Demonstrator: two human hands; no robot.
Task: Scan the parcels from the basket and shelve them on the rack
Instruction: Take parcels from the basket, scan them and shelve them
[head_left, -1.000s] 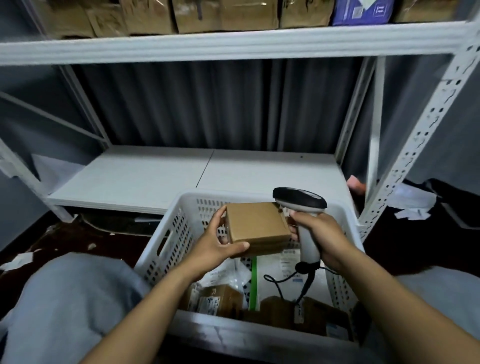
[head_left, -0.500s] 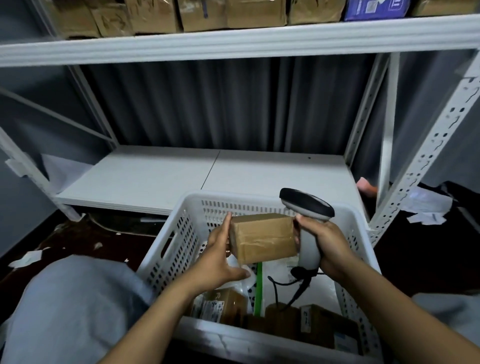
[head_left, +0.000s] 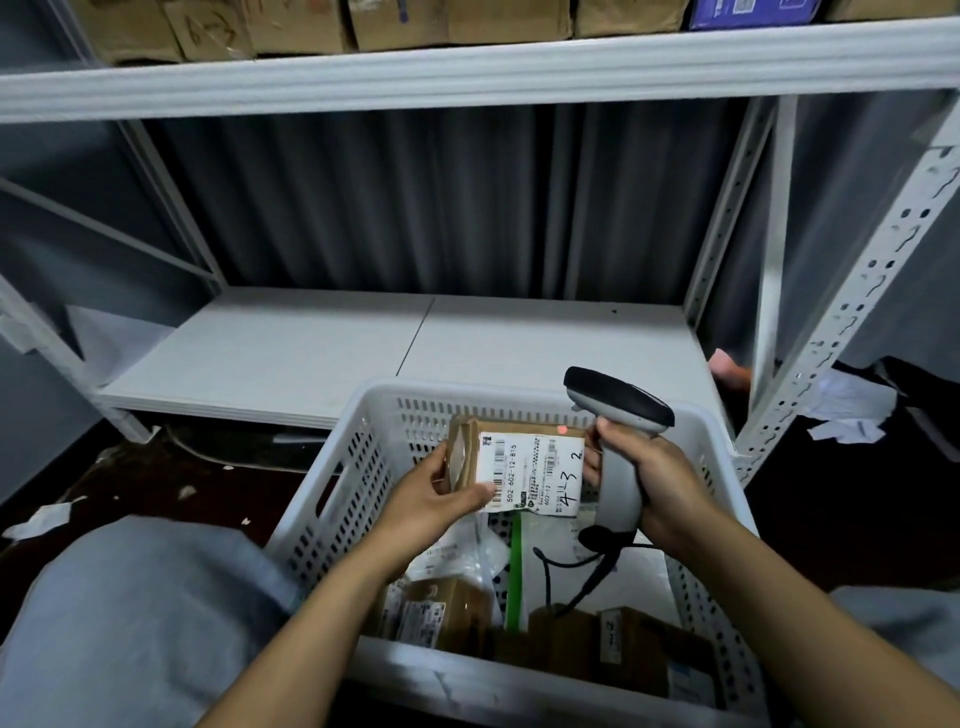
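Lying with its long axis left to right, the parcel hangs over the basket, white label facing up at the camera. The left hand pinches its left end, thumb on the label; the right hand grips the scanner at the right end, head pointing left.

One white perforated plastic basket, one grey-and-black handheld barcode scanner, one raised white-labelled brown cardboard parcel and one blue box are counted.
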